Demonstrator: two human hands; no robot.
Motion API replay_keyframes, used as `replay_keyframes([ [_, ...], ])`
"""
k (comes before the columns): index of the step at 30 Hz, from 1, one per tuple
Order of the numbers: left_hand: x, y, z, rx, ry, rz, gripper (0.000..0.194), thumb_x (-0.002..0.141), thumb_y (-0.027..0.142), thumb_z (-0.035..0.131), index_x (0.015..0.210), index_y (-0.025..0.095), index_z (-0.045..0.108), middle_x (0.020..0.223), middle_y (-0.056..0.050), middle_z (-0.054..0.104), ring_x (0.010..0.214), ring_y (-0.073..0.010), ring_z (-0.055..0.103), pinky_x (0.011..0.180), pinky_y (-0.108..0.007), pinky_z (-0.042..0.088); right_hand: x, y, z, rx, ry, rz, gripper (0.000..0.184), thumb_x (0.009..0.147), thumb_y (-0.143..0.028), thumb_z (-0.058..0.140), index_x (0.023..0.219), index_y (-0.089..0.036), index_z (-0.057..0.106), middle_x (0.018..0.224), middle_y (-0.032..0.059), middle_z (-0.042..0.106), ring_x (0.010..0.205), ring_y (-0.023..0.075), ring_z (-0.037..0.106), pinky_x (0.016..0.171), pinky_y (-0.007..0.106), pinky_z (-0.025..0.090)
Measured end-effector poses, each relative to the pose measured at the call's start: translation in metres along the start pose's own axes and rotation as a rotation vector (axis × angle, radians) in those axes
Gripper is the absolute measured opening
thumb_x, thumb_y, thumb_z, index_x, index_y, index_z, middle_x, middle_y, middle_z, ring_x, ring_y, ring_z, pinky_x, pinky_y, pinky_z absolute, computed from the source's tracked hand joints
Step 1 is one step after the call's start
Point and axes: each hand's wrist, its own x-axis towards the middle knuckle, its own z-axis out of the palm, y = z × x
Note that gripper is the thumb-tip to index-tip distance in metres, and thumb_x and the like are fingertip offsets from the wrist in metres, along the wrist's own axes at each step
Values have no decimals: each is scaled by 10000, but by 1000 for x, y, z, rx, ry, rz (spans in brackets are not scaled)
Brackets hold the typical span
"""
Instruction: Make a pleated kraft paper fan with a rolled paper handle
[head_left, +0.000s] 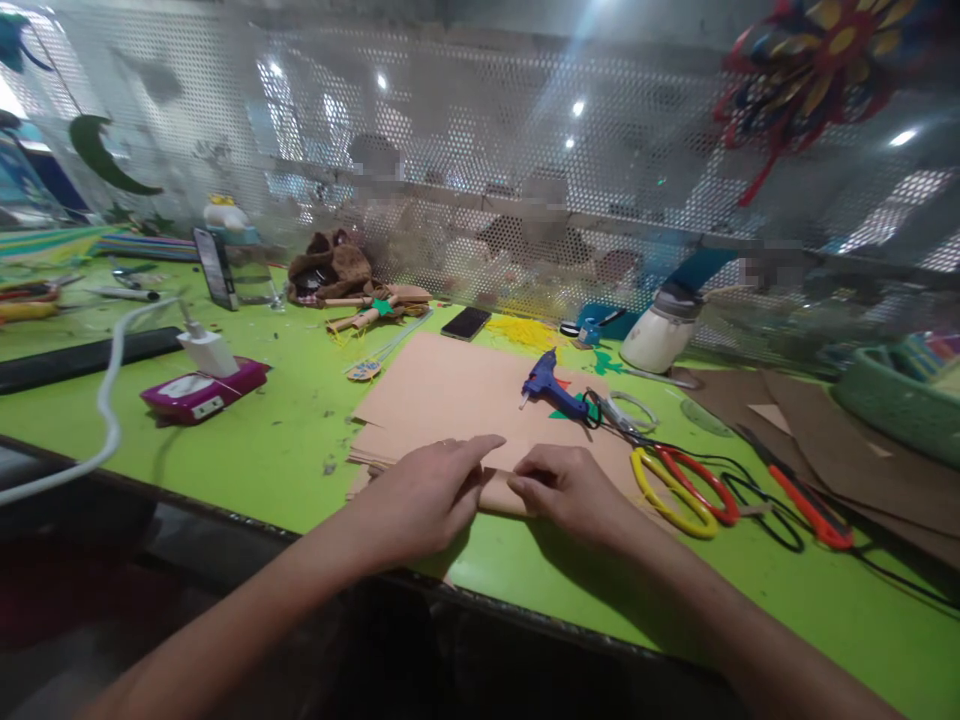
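A stack of light brown paper sheets (pixel 450 385) lies near the front edge of the green table. The near edge of the paper is curled into a roll or fold (pixel 499 495), and both hands are on it. My left hand (pixel 431 490) grips its left part, with the index finger stretched over the top. Just to the right, my right hand (pixel 574 490) pinches it between thumb and bent fingers. On the sheets beyond the right hand rest a blue glue gun (pixel 551 385) and a green paper cutout (pixel 574 407). Scissors with yellow and red handles (pixel 682 490) lie right of it.
A purple power socket (pixel 206 388) with a white plug stands left. A phone (pixel 466 322) and yellow strips (pixel 525 332) lie behind the paper. An orange cutter (pixel 810 508), black cable, dark brown sheets (pixel 862 440) and a green basket (pixel 892 400) are right. A perforated metal panel (pixel 465 110) stands behind.
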Motion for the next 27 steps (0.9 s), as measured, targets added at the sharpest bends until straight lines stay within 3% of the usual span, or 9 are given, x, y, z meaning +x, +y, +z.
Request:
replay_keyframes([
  [6, -3, 5, 12, 64, 48, 33, 291, 910, 255, 479, 1191, 184, 500, 1069, -93, 588, 1004, -244, 548, 841, -366, 441, 1, 2, 5, 21, 34, 12, 162, 851, -176, 587, 771, -151, 726, 726, 34, 695, 673, 143, 589, 629, 261, 429],
  [11, -1, 4, 18, 40, 121, 1, 258, 911, 263, 512, 1151, 169, 503, 1035, -86, 558, 975, -232, 519, 845, -365, 434, 1, 3, 9, 21, 52, 11, 162, 858, -172, 583, 770, -150, 717, 747, 44, 702, 701, 153, 611, 654, 268, 446],
  [14, 0, 4, 21, 87, 97, 41, 149, 938, 279, 471, 979, 175, 570, 949, -71, 551, 918, -225, 508, 813, -356, 430, 1, 5, 11, 8, 83, 15, 136, 861, -188, 586, 833, -151, 714, 756, 44, 701, 694, 156, 607, 650, 272, 452],
  [18, 0, 3, 22, 157, 87, 73, 195, 949, 279, 450, 913, 171, 608, 896, -73, 557, 888, -226, 497, 781, -349, 423, 0, 8, 16, -20, 128, 29, 136, 847, -196, 601, 928, -147, 699, 756, 44, 685, 686, 163, 591, 640, 283, 454],
  [22, 1, 4, 21, 197, 65, 85, 257, 959, 292, 428, 906, 169, 648, 882, -84, 571, 880, -227, 502, 766, -346, 421, -3, 7, 16, -53, 171, 9, 75, 834, -182, 608, 819, -159, 678, 773, 47, 633, 772, 191, 566, 682, 310, 444],
  [27, 1, 3, 22, 187, 72, 73, 305, 966, 308, 414, 912, 163, 677, 879, -93, 575, 860, -225, 504, 766, -353, 418, -14, 3, 2, -70, 251, -53, 137, 855, -141, 568, 736, -168, 631, 755, 57, 598, 803, 213, 536, 702, 340, 420],
])
